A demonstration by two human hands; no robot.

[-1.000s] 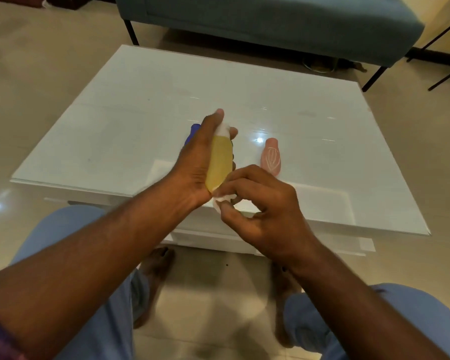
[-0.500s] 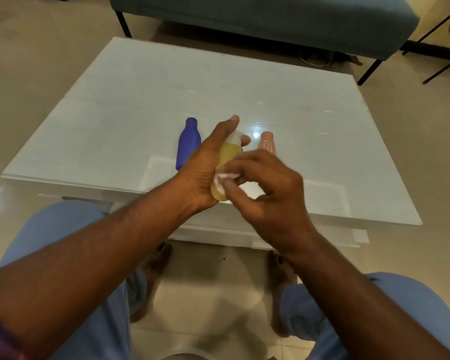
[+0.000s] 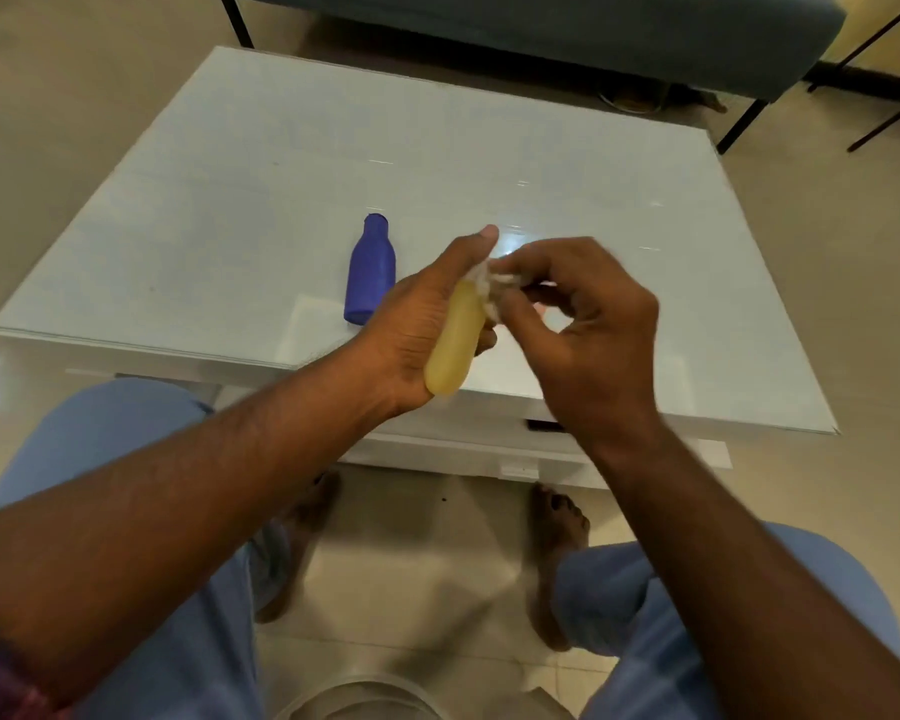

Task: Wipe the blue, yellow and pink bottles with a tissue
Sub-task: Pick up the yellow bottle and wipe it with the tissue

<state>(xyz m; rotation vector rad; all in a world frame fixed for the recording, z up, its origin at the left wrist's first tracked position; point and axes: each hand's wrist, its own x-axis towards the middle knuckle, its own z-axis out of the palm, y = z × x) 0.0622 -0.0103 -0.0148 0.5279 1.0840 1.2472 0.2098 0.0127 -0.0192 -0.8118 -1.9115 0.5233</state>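
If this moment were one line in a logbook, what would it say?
step: wiping yellow bottle | left hand: holds bottle | right hand: tissue at bottle top | blue bottle: on table

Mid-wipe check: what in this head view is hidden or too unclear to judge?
- Pink bottle: almost wholly hidden behind the right hand.
- Yellow bottle top: covered by the tissue and left hand thumb.
- Tissue: mostly hidden inside the right fingers, blurred.
- Blue bottle: whether wiped, impossible to tell.
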